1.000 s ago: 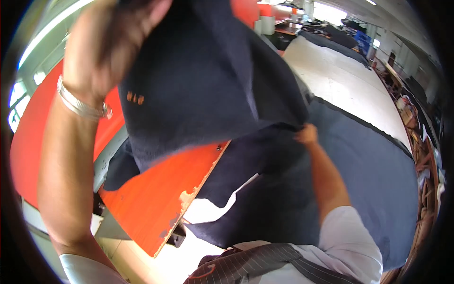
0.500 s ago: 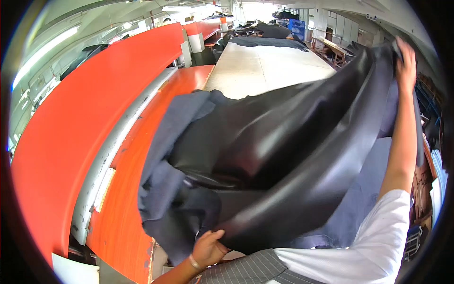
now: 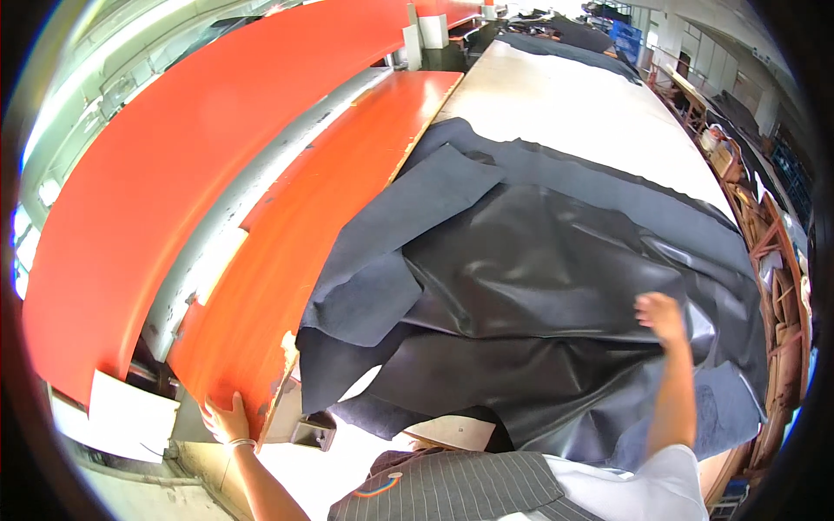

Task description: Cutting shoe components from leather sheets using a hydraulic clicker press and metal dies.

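Note:
A large black leather hide (image 3: 539, 269), glossy on one face and dull grey-blue on the folded-back parts, lies rumpled over the near half of the long pale table (image 3: 591, 104). My right hand (image 3: 662, 318) is over the glossy face on the right side, slightly blurred, with nothing in it and its fingers loosely bent apart. At the lower left, my left hand (image 3: 228, 418) rests with spread fingers on the near end of the orange-red board (image 3: 295, 226). Folded flaps of the hide (image 3: 417, 208) reach that board's edge.
Left of the board run a grey metal bar (image 3: 261, 174) and a wide red curved panel (image 3: 174, 165). Rolled brown and tan pieces fill a rack (image 3: 776, 286) along the right side. More dark hides (image 3: 565, 52) lie at the table's far end.
Both hands have let go of the hide, which has dropped flat onto the table. My left hand moved left onto the board; my right came down and inward. The view has shifted.

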### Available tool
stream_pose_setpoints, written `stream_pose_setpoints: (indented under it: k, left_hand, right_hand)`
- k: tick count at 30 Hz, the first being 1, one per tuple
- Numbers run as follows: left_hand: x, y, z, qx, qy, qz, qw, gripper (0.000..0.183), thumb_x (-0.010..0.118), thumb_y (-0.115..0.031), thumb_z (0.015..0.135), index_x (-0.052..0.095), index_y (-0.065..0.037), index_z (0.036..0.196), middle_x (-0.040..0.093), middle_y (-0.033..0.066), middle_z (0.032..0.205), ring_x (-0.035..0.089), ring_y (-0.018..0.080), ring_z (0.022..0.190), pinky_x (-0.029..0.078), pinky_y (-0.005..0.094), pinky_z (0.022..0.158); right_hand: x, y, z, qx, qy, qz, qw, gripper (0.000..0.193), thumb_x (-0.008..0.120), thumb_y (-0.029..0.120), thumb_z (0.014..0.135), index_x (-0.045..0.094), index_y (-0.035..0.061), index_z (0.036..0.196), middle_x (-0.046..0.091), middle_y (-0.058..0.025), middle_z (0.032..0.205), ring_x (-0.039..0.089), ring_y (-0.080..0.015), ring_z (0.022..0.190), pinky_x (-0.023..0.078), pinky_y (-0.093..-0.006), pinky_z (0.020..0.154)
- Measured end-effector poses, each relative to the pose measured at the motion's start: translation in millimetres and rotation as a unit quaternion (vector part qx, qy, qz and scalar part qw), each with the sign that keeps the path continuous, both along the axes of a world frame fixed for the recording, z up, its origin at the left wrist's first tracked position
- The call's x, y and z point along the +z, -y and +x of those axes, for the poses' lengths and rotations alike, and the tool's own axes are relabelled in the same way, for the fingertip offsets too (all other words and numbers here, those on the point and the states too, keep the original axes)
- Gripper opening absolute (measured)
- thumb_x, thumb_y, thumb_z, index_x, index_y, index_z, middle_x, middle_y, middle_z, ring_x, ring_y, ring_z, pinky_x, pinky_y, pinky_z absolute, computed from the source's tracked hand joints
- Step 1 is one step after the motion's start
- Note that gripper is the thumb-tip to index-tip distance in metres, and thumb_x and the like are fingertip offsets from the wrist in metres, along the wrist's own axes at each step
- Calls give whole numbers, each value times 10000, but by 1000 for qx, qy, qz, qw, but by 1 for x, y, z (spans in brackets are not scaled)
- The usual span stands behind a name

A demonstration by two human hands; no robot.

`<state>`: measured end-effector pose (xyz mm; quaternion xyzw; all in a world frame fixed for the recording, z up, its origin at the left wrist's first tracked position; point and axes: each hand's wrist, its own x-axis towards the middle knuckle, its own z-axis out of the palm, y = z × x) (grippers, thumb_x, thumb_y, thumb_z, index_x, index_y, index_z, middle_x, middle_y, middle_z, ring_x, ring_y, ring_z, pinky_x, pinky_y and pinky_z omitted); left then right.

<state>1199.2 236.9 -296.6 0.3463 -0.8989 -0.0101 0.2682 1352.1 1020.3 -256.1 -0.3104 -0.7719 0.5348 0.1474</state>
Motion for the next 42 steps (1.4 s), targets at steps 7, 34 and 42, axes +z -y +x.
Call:
stream_pose_setpoints:
  k: [7, 34, 42]
  left_hand:
    - [-40, 74, 7, -52, -97, 315, 943, 586, 641, -495, 833, 688, 89, 818, 683, 227, 773, 663, 337, 823, 480, 420, 766]
    - [-8, 186, 53, -539, 46, 423, 727, 163, 651, -182, 890, 664, -65, 1003, 633, 67, 608, 606, 120, 505, 490, 257, 465]
    - [49, 189, -73, -633, -6, 181, 753, 334, 752, -193, 770, 626, -15, 1022, 659, 170, 943, 636, 299, 907, 500, 361, 775]
  right_hand:
    - [-58, 263, -236, 333, 77, -198, 919, 597, 640, 507, 844, 589, -19, 1121, 617, -106, 1026, 579, -165, 912, 481, -317, 784]
    - [57, 757, -443, 744, -12, -23, 668, 310, 626, 318, 895, 624, 19, 978, 649, -52, 849, 598, -138, 857, 514, -352, 670]
    - [39, 662, -404, -39, -287, 464, 837, 536, 694, 380, 815, 521, -4, 1146, 572, -191, 1134, 540, -337, 1056, 455, -454, 854]
